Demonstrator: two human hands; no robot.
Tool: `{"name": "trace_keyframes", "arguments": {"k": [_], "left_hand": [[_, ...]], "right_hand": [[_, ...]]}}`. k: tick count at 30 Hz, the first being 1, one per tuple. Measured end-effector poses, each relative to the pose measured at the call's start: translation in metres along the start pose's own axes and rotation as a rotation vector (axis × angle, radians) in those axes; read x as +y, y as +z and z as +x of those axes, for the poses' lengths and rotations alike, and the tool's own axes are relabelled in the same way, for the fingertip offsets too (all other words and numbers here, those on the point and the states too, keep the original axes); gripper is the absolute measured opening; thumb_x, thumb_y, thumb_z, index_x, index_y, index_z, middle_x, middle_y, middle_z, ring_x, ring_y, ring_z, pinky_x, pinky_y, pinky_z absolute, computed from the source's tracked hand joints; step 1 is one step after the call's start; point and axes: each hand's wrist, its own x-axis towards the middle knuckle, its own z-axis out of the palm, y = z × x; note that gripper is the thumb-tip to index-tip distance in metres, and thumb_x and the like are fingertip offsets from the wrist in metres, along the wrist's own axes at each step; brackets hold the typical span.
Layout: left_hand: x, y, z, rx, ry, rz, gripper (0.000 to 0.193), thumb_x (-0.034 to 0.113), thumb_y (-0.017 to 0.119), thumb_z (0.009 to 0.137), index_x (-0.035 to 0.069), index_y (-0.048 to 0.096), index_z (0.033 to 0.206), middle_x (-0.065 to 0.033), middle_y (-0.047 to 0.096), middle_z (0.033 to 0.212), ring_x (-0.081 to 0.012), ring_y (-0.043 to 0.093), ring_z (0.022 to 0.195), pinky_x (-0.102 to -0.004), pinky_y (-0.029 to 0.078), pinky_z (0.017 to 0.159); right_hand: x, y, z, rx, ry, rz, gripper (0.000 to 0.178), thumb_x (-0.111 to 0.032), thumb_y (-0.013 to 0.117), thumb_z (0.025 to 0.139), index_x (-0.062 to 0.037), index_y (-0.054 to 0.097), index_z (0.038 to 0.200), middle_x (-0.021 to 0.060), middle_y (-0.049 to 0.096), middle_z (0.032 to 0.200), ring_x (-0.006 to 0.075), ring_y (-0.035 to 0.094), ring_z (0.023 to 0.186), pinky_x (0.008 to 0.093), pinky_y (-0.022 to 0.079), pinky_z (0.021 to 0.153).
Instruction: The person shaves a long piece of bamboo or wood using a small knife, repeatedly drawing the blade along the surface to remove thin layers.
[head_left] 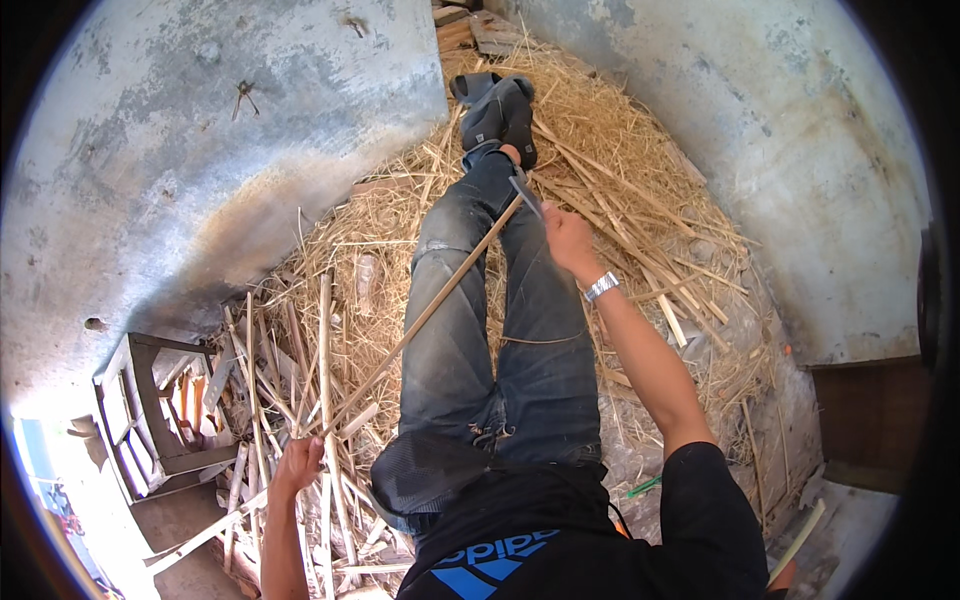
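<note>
I sit with legs stretched out in worn dark jeans (455, 290). A long thin bamboo strip (425, 312) slants across my thighs. My left hand (299, 462), by my left hip, is closed around its lower end. Near my shins, my right hand (570, 240) grips a knife, its handle hidden in the fist. The knife's dark blade (527, 195) meets the strip's far end; whether it cuts into the strip I cannot tell. A thin curved sliver (545, 341) lies across my right thigh. A dark pad (430, 472) rests on my lap.
Straw-like shavings (590, 95) cover the floor around my feet. Bamboo strips (640, 235) lie to the right of my legs, and more sticks (325, 350) are heaped at left. A wooden frame (165, 420) stands far left. Grey walls (300, 90) close in on both sides.
</note>
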Motion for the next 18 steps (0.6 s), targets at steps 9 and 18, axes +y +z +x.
{"name": "trace_keyframes", "arguments": {"k": [9,18], "left_hand": [[-0.001,0.01,0.005,0.019,-0.03,0.032,0.067,0.049,0.04,0.112,-0.004,0.063,0.078,-0.0242,0.057,0.064,-0.0442,0.057,0.061,-0.0523,0.046,0.064],[0.016,0.016,0.018,0.084,-0.016,0.094,0.052,0.042,0.048,0.11,-0.002,0.07,0.091,-0.0306,0.064,0.074,-0.0528,0.064,0.075,-0.0574,0.05,0.072]], "right_hand": [[-0.062,0.041,-0.099,-0.374,-0.228,0.068,0.043,-0.033,0.048,0.109,-0.0025,0.077,0.101,0.0291,0.069,0.085,0.0503,0.068,0.082,0.058,0.054,0.077],[-0.033,0.013,-0.012,0.099,0.022,-0.018,0.043,-0.028,0.051,0.108,0.0033,0.073,0.089,0.0315,0.066,0.084,0.0499,0.067,0.076,0.0563,0.05,0.065]]}}
